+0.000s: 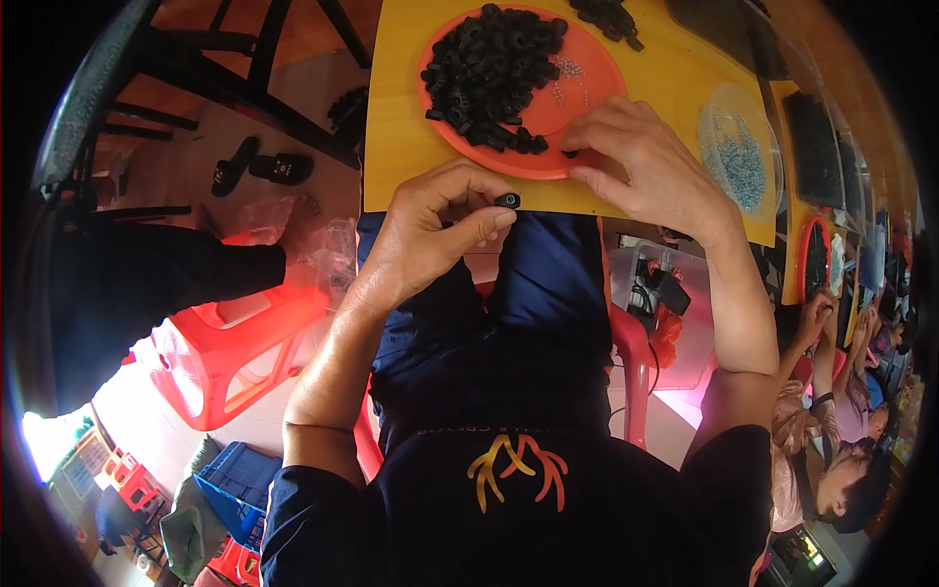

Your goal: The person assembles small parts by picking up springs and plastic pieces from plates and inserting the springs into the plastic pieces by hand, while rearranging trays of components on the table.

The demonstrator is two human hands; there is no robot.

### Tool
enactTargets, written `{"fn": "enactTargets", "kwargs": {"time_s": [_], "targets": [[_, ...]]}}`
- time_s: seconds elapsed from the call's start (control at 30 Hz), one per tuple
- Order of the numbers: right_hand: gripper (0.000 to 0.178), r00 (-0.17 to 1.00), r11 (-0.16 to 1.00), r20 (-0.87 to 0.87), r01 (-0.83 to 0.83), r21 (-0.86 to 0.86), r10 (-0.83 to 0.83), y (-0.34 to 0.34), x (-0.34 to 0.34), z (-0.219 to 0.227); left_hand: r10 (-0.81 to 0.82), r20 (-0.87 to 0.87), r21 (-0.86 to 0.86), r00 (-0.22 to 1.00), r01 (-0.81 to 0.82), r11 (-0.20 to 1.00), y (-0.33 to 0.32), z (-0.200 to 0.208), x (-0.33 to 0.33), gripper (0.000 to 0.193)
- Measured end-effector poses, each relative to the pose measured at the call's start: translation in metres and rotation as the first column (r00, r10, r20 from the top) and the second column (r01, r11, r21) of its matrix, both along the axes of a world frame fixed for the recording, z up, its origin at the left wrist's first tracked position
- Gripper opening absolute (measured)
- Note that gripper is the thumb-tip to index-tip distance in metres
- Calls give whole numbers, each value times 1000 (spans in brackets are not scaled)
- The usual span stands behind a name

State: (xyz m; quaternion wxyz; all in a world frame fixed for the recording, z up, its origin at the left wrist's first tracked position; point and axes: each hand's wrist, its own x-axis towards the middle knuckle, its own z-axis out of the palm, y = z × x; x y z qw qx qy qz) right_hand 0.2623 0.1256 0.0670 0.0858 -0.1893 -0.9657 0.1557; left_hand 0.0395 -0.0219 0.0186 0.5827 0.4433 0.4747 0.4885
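Observation:
Pinched between the thumb and fingers of my left hand (445, 217) is a small black cylindrical part (508, 201), its end showing a pale ring. It is just off the near edge of the yellow table (396, 117). My right hand (636, 157) reaches over the right rim of a round orange-red plate (587, 59), thumb and fingers apart. Another dark piece (570, 154) shows at its fingertips; whether they grip it I cannot make out. A heap of short black hollow parts (489, 68) fills the plate's left side. Small silvery pieces (569, 80) lie beside the heap.
A clear round dish (734, 147) of small bluish-grey pieces stands to the right. More black parts (608, 20) lie at the far edge. Below the table's right is a clear plastic bin (675, 293) with cables. A red stool (235, 342) stands left; other people sit at right.

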Motion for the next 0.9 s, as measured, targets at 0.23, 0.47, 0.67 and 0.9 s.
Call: {"fn": "enactTargets", "kwargs": {"time_s": [0.23,0.47,0.67,0.9], "targets": [[18,995,981,-101,-23,-191,4,-1,4,-7,4,13,-3,1000,-4,1000,2,-1,3,14],[14,960,920,-238,44,-389,-147,-9,7,-13,7,22,-18,1000,-7,1000,5,-1,7,15],[19,856,484,-269,-25,-875,-442,-22,11,-7,17,78,-41,997,-14,999,8,9,12,16],[21,739,199,-378,-323,-925,-558,-32,8,-16,38,102,18,994,-40,999,12,16,21,17]]}}
